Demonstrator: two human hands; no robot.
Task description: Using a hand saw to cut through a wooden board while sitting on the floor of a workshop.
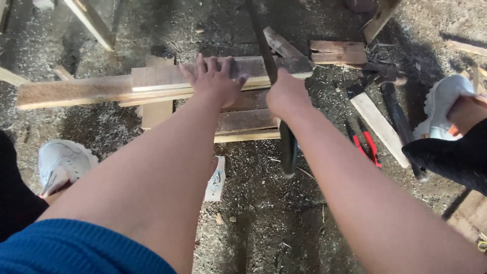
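Head view: sawing step in hand. Left hand [215, 81] lies flat, open, pinning the plank [152, 81] on stacked boards [243, 119] over the floor. Right hand [286, 96] is closed around the saw [274, 76] crossing the plank. Judgement: next stroke needs steady downward pressure, fingers clear.

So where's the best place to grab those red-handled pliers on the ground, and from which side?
Probably the red-handled pliers are best taken by the two handles, from above: they lie flat on the sawdust-covered ground, handles slightly spread, beside a pale wooden offcut. Their jaws are unclear.
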